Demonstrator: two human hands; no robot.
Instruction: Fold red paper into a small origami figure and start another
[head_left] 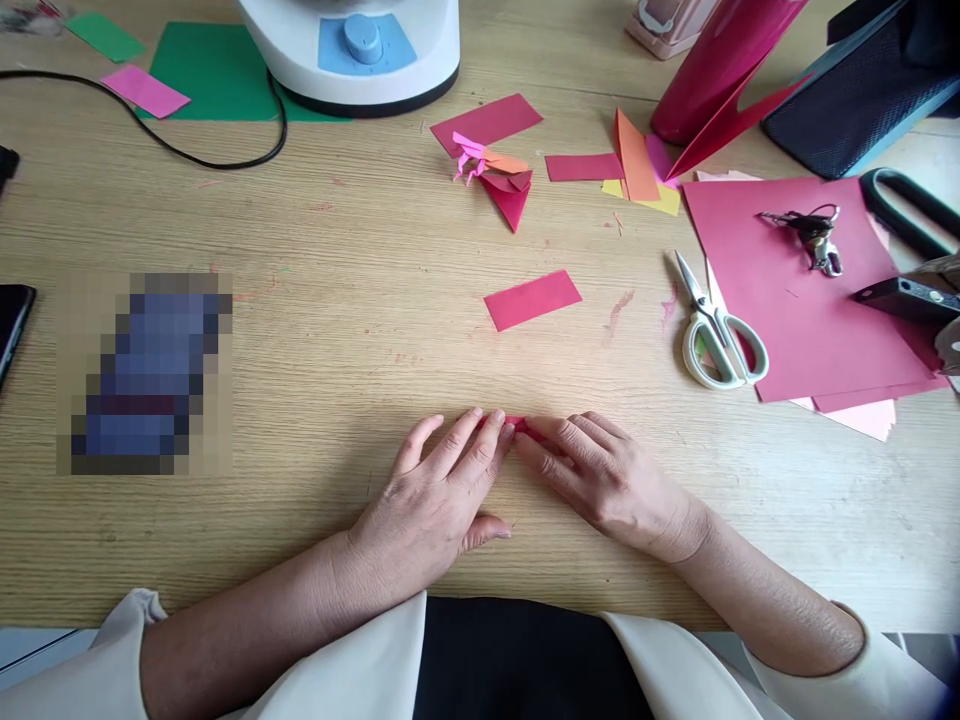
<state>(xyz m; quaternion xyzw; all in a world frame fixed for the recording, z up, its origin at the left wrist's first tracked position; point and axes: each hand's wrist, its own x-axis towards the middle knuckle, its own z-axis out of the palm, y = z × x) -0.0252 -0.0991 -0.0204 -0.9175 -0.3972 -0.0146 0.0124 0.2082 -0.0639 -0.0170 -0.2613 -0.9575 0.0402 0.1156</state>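
A small red paper piece (516, 424) lies on the wooden table, mostly covered by fingers. My left hand (450, 480) rests palm down with its fingers spread, the fingertips pressing on the paper's left part. From the right, my right hand (600, 470) has its fingers closed together at the paper's right end. Just beyond both hands lies a flat red paper rectangle (533, 300). Farther off are a folded red paper piece (511, 200) and a small pink folded piece (469, 156).
White-handled scissors (720, 335) lie right of centre beside red sheets (795, 340) with keys (817, 238) on them. A white appliance (360, 50) stands at the back, its black cable (187, 155) running left. A blurred phone-like object (150, 375) lies left.
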